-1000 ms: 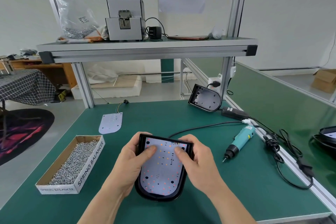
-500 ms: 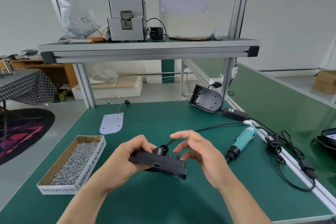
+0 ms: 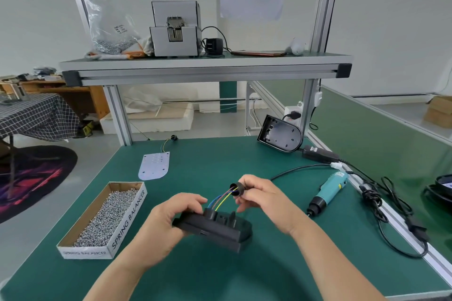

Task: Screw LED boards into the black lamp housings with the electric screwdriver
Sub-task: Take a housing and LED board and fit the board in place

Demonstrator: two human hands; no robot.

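— What are you holding?
— My left grip (image 3: 168, 222) is clamping the black lamp housing (image 3: 220, 230) near the surface's (image 3: 220, 276) front edge; my right grip (image 3: 264, 198) is pinching the black bushing (image 3: 236, 189) on its wires (image 3: 220, 200).
— Screwdriver (image 3: 327, 190)?
— It's lying by the right edge.

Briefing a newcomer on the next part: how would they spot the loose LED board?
On the green bench, look just beyond the cardboard box of screws. The LED board lies flat there: a pale, round-ended plate trailing thin wires, unlike the black housing propped at the far right corner.
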